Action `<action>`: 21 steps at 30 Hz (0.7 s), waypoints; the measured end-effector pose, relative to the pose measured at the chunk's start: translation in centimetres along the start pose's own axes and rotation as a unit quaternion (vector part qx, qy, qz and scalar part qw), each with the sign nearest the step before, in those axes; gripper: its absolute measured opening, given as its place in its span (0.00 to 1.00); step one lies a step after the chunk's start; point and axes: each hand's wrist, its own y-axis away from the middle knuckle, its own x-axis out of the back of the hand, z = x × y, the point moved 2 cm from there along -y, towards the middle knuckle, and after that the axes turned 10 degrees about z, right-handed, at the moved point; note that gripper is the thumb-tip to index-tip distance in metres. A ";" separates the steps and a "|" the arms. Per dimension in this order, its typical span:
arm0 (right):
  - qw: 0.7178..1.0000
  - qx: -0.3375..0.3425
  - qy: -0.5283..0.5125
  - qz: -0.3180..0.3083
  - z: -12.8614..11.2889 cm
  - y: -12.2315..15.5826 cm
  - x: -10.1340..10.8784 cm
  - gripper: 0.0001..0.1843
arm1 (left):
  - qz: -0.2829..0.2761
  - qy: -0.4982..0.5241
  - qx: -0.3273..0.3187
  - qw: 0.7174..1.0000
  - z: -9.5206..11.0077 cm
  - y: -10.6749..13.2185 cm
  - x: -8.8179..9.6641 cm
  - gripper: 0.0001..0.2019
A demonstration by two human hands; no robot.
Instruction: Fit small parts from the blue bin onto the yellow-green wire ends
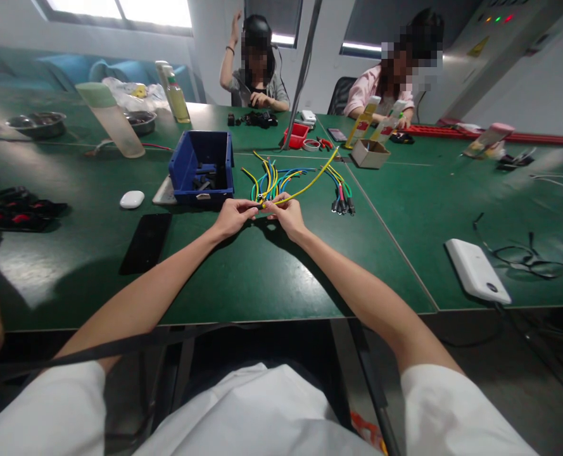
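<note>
My left hand (234,217) pinches a small black sleeve (260,206), which sits close to the end of a yellow wire. In my right hand (288,215), the fingers are closed on that yellow wire (316,179), whose free length sweeps up to the right. Just beyond my hands lies a loose bunch of yellow, blue and green wires (274,180). A smaller bundle of wires with black-sleeved ends (342,201) rests to the right. Left of the wires stands a blue bin (181,170) with black pieces (206,177) inside. My fingers partly hide the wire's end.
A black phone (145,244) and white case (132,199) lie to the left. Toward the right are a white power bank (477,270) and glasses (531,261). A red bin (296,135) and small box (370,154) stand farther back. Two people sit across the table.
</note>
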 end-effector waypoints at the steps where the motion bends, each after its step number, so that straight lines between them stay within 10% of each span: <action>1: 1.000 0.003 0.005 0.004 0.0 0.0 0.0 0.24 | 0.001 -0.001 -0.002 1.000 -0.1 0.0 0.0 0.21; 16: 0.988 0.110 0.105 0.024 -0.2 0.6 -0.2 0.18 | -0.006 0.000 -0.009 1.000 -0.1 0.1 0.1 0.18; 21: 1.000 0.015 -0.014 0.019 -0.2 0.6 -0.2 0.22 | 0.056 -0.070 -0.104 0.991 0.9 0.9 -0.2 0.13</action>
